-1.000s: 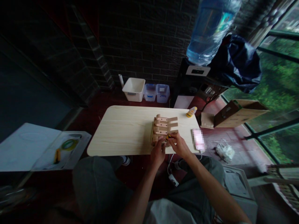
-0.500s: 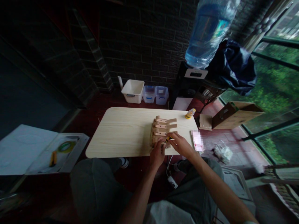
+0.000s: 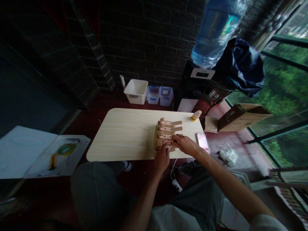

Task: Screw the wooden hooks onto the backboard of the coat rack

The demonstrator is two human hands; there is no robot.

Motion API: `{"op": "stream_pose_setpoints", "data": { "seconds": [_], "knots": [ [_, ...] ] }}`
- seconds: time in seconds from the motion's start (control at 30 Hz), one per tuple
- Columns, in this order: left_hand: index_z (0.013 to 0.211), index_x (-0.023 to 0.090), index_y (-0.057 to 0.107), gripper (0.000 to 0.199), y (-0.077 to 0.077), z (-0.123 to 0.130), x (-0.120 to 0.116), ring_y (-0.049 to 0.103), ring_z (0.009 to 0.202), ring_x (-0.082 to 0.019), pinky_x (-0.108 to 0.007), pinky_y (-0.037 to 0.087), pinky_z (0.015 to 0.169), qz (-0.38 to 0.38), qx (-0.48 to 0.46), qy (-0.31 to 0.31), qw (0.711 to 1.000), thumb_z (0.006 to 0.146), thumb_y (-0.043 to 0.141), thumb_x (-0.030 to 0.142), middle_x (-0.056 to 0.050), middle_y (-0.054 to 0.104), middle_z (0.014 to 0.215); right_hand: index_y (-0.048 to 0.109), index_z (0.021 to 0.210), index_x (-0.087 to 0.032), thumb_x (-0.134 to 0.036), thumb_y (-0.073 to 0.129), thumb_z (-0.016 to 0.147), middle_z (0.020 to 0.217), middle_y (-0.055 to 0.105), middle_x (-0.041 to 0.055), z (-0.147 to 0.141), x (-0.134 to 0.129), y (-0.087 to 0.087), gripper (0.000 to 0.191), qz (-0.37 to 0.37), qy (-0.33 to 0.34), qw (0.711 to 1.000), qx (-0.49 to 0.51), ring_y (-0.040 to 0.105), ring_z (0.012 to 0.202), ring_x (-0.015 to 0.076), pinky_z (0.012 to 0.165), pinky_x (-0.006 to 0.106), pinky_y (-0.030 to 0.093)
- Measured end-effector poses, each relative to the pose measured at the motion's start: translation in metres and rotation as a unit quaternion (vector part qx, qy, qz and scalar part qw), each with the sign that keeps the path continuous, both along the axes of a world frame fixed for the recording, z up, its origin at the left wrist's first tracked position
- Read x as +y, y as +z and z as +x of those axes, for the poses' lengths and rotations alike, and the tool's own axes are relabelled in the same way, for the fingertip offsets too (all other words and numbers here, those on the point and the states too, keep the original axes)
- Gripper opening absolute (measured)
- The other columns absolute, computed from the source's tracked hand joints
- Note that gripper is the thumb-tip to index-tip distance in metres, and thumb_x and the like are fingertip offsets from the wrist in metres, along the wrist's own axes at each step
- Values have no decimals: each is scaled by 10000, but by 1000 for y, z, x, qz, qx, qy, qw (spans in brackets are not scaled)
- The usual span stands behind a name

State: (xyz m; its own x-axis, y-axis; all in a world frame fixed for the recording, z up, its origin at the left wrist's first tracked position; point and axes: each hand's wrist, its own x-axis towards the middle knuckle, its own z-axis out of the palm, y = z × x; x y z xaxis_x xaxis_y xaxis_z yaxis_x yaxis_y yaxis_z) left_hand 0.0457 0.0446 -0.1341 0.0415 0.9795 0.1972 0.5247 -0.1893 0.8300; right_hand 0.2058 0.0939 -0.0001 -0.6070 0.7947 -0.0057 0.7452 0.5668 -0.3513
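Sitting at the near right edge of a pale wooden tabletop [image 3: 125, 134], the person works with both hands on a wooden hand model [image 3: 166, 133] whose jointed fingers point right, away from its block-like base. The left hand [image 3: 162, 158] rests against the near end of the model, fingers curled onto the wood and steadying it. The right hand [image 3: 185, 144] comes in from the right, its fingers pinched around a small dark tool with a yellow part [image 3: 172, 141], the tip held at the lowest wooden finger; what kind of tool it is cannot be told in the dim light.

Just right of the right hand a phone [image 3: 202, 141] lies flat near the tabletop's right edge. A small yellow-capped bottle [image 3: 196, 115] lies at the far right corner, well apart from the model. Beyond the tabletop, on the floor by the brick wall, stand a white bin [image 3: 136, 91] and two clear boxes [image 3: 159, 95]. A water dispenser [image 3: 211, 38] with its big bottle stands at the right.
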Motion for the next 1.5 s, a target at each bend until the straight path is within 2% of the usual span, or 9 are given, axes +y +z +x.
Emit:
{"op": "stream_pose_setpoints", "data": {
  "seconds": [0.17, 0.33, 0.57, 0.9, 1.1, 1.3, 1.5],
  "knots": [
    [1311, 285, 518, 319, -2, 0, 1, 521, 1331, -208, -393, 512, 1052, 7, -2, -8, 1000, 1004, 431, 281, -51, 516, 1469, 540, 1125, -191, -253, 497, 1030, 1053, 672, 76, -6, -7, 2, 121, -4, -37, 999, -24, 660, 973, 193, 817, 269, 469],
    [1327, 278, 509, 336, -2, -1, 1, 540, 1316, -211, -396, 513, 1053, 17, 2, -7, 1000, 997, 443, 270, -64, 530, 1454, 479, 1196, -178, -298, 465, 1042, 1108, 681, 119, -14, -13, 6, 196, -13, -82, 991, -102, 691, 947, 218, 759, 278, 487],
    [1304, 275, 519, 311, -1, 0, 1, 539, 1316, -183, -360, 504, 1064, 35, -1, -6, 999, 1002, 450, 272, -59, 549, 1430, 515, 1156, -179, -303, 446, 1047, 1091, 713, 130, -15, -4, 12, 179, -8, -31, 987, -156, 695, 1014, 249, 794, 287, 491],
    [1286, 281, 526, 299, -5, 1, 1, 546, 1309, -203, -376, 535, 1026, 19, 3, 3, 1000, 995, 458, 267, -56, 532, 1454, 556, 1145, -170, -344, 474, 1043, 1059, 730, 139, -13, -3, 9, 218, -26, -53, 988, -146, 704, 990, 244, 784, 278, 481],
    [1288, 273, 529, 299, -5, 1, 1, 545, 1313, -209, -379, 537, 1025, 23, -2, -2, 1000, 999, 454, 283, -64, 537, 1446, 523, 1187, -148, -362, 450, 1047, 1065, 724, 164, -15, -8, 12, 266, -20, -74, 986, -149, 703, 981, 257, 759, 287, 486],
    [1315, 274, 512, 325, -5, 0, 2, 554, 1309, -202, -373, 528, 1042, 32, -2, 2, 999, 993, 469, 276, -68, 558, 1429, 534, 1189, -163, -288, 470, 1031, 1088, 721, 146, -16, -3, 19, 211, -16, -23, 987, -157, 695, 1010, 249, 785, 287, 490],
    [1322, 292, 512, 341, -4, 1, 1, 560, 1303, -196, -371, 527, 1045, 36, 6, 3, 999, 984, 482, 250, -57, 552, 1442, 560, 1152, -167, -240, 514, 1012, 1046, 732, 134, -17, 4, 14, 164, -30, 3, 985, -167, 703, 1001, 244, 800, 280, 494]
  ]
}}
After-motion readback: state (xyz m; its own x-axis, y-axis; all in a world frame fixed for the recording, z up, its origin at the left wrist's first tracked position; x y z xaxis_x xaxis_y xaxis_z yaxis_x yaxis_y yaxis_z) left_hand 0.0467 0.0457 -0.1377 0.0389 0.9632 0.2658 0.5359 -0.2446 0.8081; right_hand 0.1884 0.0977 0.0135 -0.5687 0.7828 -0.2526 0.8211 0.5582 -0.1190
